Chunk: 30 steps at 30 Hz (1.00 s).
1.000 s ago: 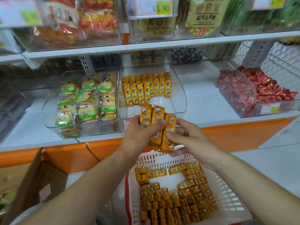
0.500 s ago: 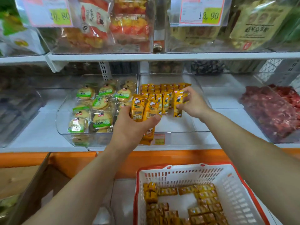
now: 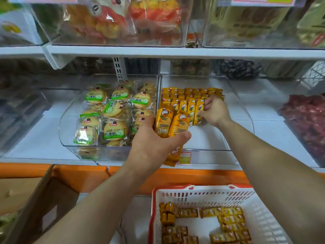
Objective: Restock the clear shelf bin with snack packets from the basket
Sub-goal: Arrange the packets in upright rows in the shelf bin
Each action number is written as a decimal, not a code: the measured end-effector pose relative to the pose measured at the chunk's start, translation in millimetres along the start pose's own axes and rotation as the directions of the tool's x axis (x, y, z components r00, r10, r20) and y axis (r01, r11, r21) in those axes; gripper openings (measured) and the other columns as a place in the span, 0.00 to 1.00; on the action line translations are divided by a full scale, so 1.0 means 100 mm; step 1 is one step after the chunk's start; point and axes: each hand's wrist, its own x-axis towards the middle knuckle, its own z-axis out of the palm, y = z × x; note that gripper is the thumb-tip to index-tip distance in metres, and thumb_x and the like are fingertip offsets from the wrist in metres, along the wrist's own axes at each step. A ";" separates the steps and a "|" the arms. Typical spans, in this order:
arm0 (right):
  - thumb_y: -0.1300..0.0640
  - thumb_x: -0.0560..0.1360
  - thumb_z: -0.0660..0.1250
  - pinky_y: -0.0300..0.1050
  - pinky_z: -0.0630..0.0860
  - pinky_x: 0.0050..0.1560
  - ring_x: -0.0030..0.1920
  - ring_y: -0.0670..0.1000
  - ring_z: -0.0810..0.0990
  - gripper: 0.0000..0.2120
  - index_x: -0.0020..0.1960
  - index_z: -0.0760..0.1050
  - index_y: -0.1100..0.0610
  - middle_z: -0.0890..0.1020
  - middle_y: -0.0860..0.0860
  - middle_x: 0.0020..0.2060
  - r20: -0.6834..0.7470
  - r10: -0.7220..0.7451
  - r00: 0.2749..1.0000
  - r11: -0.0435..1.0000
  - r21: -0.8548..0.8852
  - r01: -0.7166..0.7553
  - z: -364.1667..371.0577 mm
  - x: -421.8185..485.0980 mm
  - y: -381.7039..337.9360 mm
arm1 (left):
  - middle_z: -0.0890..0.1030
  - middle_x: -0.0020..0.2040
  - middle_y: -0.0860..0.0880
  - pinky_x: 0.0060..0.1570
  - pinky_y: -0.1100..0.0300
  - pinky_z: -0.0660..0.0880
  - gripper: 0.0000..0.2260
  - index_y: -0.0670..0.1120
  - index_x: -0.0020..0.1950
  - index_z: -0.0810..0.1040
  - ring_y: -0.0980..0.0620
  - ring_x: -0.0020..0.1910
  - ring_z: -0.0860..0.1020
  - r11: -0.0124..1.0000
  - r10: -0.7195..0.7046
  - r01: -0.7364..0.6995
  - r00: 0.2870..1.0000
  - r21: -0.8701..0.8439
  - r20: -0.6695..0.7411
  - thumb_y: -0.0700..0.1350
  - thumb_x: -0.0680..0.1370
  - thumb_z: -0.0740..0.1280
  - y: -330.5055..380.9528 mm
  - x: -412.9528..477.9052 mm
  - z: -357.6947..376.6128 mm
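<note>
My left hand (image 3: 154, 147) grips a small bunch of orange snack packets (image 3: 168, 124) upright, in front of the clear shelf bin (image 3: 246, 117). Inside that bin, rows of the same orange packets (image 3: 186, 95) stand toward the back. My right hand (image 3: 213, 111) reaches into the bin and pinches one packet (image 3: 198, 111) at the right end of the front row. Below, a white basket with a red rim (image 3: 260, 205) holds several more orange packets (image 3: 228, 221) lying flat.
A neighbouring clear bin (image 3: 66, 131) on the left holds green-labelled round biscuits (image 3: 114, 110). Red wrapped sweets (image 3: 306, 118) fill a bin at the right. The upper shelf (image 3: 158, 51) overhangs the bins. A cardboard box (image 3: 40, 206) sits at the lower left.
My right hand took one packet from the bunch, carried it into the bin and now sets it at the front row's right end. The left hand rose with the rest toward the bin.
</note>
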 end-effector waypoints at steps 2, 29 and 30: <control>0.64 0.69 0.76 0.43 0.71 0.36 0.42 0.54 0.81 0.17 0.44 0.68 0.52 0.81 0.51 0.37 0.011 0.009 1.000 1.000 -0.011 -0.009 -0.01 -0.01 -0.03 | 0.85 0.43 0.62 0.35 0.69 0.80 0.21 0.56 0.55 0.75 0.63 0.40 0.84 1.000 0.000 0.000 1.000 0.010 0.000 0.56 0.68 0.80 0.00 0.00 0.02; 0.44 0.68 0.76 0.56 0.84 0.46 0.45 0.52 0.84 0.21 0.59 0.76 0.44 0.80 0.51 0.46 0.250 -0.064 0.966 0.782 0.614 -0.107 -0.89 -2.59 -0.59 | 0.88 0.48 0.46 0.49 0.45 0.83 0.28 0.49 0.58 0.82 0.41 0.48 0.86 0.946 -0.124 0.168 0.978 -0.276 0.170 0.62 0.63 0.79 0.23 -0.40 0.47; 0.45 0.70 0.74 0.56 0.84 0.47 0.47 0.50 0.85 0.20 0.60 0.77 0.46 0.81 0.52 0.46 0.258 -0.049 0.965 0.748 0.649 -0.136 -0.91 -2.58 -0.58 | 0.88 0.50 0.45 0.54 0.41 0.82 0.28 0.49 0.59 0.82 0.40 0.49 0.86 0.942 -0.135 0.181 0.975 -0.283 0.175 0.62 0.64 0.79 0.23 -0.40 0.46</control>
